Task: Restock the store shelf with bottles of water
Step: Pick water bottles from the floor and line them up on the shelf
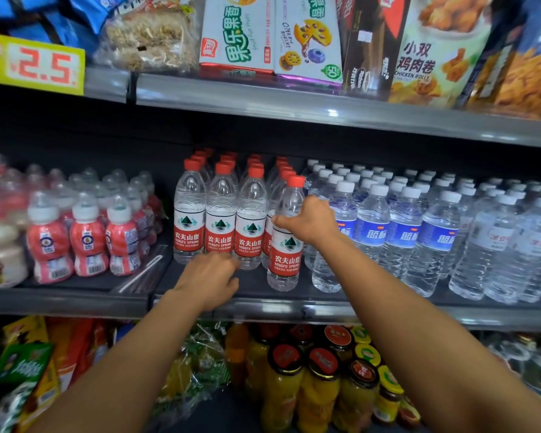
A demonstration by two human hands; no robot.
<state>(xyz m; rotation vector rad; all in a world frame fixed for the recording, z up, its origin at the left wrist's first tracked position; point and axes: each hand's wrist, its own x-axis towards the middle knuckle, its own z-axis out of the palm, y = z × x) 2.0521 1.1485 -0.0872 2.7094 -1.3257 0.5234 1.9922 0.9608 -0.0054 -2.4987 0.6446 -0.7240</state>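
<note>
Red-capped bottle (pixel 285 245), centre of frame, upright on the middle shelf (pixel 294 310), standing forward of the red-capped row (pixel 219 220); full of water by the look, so judged fairly heavy for its size; thin clear plastic, likely to dent under a hard squeeze; smooth wall and glossy label, probably slippery if damp; best taken round the upper body just above the label, or lower on the ribbed part, not by the cap.

Right hand (pixel 310 221) right of centre, wrapped round that bottle's shoulder above the label, thumb across the front, fingers behind and hidden; grip looks firm.

Left hand (pixel 211 276) lower, just left of centre, fingers loosely bent, tips at the foot of the front row's third bottle; contact or mere nearness not determinable; holding nothing as far as visible.

White-capped bottles (pixel 403 226) just right of the held bottle; pink drinks (pixel 88 239) at left.
</note>
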